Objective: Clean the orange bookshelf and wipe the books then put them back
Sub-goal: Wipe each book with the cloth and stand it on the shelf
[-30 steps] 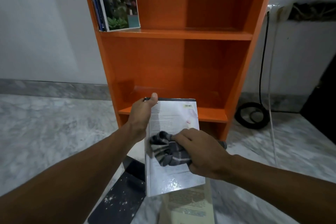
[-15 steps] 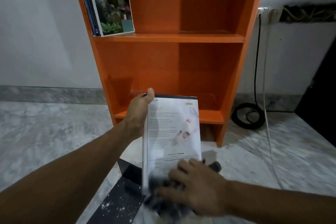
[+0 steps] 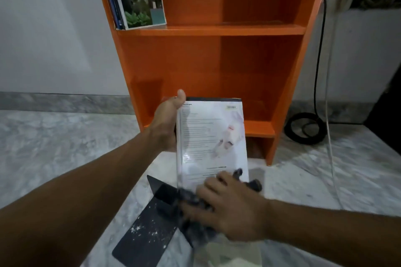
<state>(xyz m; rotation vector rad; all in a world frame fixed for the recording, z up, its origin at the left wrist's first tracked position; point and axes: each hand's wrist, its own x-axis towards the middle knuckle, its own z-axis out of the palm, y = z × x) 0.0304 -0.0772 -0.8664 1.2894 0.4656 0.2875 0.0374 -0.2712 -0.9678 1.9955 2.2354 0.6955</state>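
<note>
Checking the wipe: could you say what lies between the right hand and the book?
A dark cloth, under the right hand, in the head view.

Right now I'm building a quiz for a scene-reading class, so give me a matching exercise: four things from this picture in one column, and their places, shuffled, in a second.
Things
1. white book
2. cloth
3. black cable
4. leaning books

Places
A. coiled on the floor, right of the bookshelf
B. upper shelf, left end
C. held by the left hand, in front of the bookshelf
D. under the right hand, against the white book's lower part

Pairs: 1-C, 2-D, 3-A, 4-B
</note>
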